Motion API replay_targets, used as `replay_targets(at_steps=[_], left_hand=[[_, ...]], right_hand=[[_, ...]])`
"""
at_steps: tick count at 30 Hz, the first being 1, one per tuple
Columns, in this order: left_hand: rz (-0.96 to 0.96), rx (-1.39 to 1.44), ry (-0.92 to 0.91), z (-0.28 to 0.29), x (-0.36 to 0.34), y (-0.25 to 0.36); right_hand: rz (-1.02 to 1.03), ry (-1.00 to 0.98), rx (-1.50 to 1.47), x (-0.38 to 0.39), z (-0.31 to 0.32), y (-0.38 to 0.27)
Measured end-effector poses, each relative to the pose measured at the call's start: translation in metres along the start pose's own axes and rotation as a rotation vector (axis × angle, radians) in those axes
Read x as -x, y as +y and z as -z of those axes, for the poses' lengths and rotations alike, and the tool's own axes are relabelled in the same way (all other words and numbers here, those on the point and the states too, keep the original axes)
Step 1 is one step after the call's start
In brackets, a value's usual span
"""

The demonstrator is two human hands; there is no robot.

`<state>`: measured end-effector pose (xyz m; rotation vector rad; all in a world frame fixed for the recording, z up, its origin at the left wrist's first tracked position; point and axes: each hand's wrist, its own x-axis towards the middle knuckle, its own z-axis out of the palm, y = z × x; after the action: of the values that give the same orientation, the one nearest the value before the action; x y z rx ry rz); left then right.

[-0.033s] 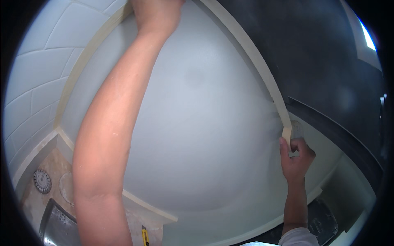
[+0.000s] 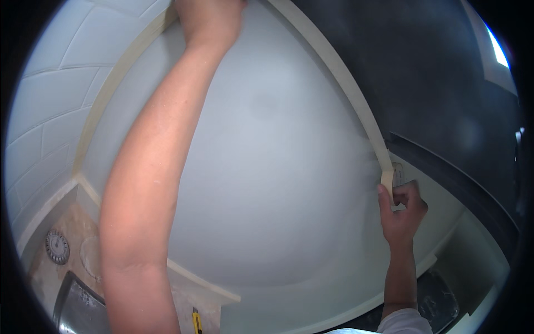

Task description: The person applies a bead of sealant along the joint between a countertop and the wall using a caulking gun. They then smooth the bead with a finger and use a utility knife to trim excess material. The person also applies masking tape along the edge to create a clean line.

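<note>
1. Right hand [image 2: 405, 220]: thumb and curled fingers pinched together on the beige tape [image 2: 360, 103], at its near end.
2. Beige tape ran along the right edge of the pale tub [image 2: 267, 167], from the top of view down to that hand.
3. Left hand [image 2: 211, 22]: at the top edge; fingers cut off, couldn't tell spread or hold.
4. Yellow cutter [image 2: 196, 322] lay near the left forearm.

Left arm [image 2: 147, 172] stretching far forward, left hand [image 2: 210, 23] partly out of view, right hand [image 2: 404, 220] pinching closer in.
</note>
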<state>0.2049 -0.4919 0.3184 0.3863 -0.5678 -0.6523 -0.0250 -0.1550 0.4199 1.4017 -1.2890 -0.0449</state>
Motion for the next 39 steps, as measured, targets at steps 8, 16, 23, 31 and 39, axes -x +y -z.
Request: replay_targets(at_steps=[8,16,23,31,39], left_hand=[[-0.003,0.051,0.011,-0.001,-0.012,-0.019],[0.034,0.051,0.066,-0.011,0.003,-0.008],[-0.267,-0.291,0.231,-0.029,-0.014,-0.025],[-0.206,-0.251,0.181,-0.031,-0.012,-0.019],[-0.399,-0.155,0.187,-0.022,-0.004,-0.019]], right_hand=[[-0.266,-0.030,-0.143,-0.032,-0.018,-0.018],[-0.069,0.092,-0.140,-0.044,-0.041,0.001],[-0.140,0.119,-0.154,-0.058,-0.041,-0.024],[-0.065,0.168,-0.029,-0.063,-0.051,-0.030],[-0.010,0.246,-0.059,-0.064,-0.046,-0.026]])
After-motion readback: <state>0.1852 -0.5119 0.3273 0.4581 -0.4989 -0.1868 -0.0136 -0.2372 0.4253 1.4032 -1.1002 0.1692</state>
